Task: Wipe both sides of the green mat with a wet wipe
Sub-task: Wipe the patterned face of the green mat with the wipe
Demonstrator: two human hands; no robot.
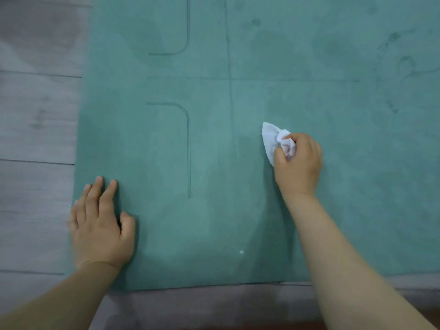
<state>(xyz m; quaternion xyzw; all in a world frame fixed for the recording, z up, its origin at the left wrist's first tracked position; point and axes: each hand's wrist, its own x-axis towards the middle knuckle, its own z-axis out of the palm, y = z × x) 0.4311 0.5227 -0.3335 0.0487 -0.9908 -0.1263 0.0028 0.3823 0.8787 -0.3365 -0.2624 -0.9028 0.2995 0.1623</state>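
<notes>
Right hand (297, 163) grips wet wipe (270, 139) on green mat (214, 139); left hand (100, 225) presses flat.

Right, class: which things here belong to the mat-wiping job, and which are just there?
Job:
green mat
wet wipe, gripped by the right hand
left hand, flat on the mat's edge

Just there:
grey wood-look floor

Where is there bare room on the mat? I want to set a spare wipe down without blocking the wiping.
The green mat is bare across its far half and between the hands. The left hand lies flat at the near left edge by the grey wood floor; the right hand grips the crumpled white wet wipe right of centre.
</notes>
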